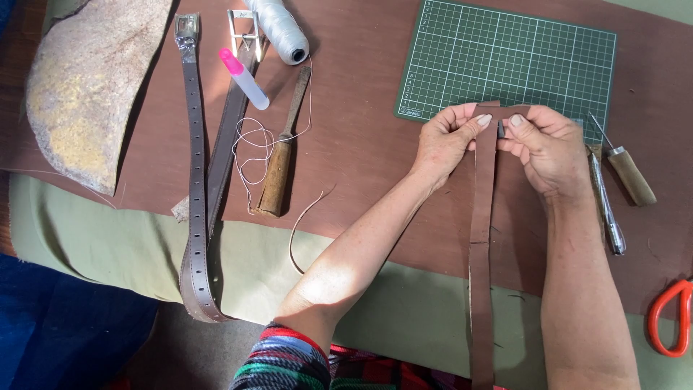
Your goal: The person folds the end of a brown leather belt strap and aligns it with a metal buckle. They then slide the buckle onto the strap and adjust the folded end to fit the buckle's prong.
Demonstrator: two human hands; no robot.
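On the brown leather sheet point(375, 144) at the middle of the table, both hands meet at the far end of a long brown leather strap point(482, 217); the strap runs from the hands toward the near edge and hangs past the olive cloth point(108, 238). The left hand point(447, 137) pinches the strap's far end, thumb and fingers closed on it; the right hand point(548, 148) is closed on the same end, thumb pressed beside a small dark piece point(501, 128) at the strap's top. Just beyond the hands lies a green cutting mat point(520, 50); right of the right hand lie a wooden-handled awl point(626, 172) and a clear-handled tool point(608, 213); orange scissors point(670, 318) show at the right edge. To the left lie a wooden-handled tool point(280, 159), a spool of white thread point(281, 29), a pink-capped tube point(245, 78) and a punched belt point(195, 180).
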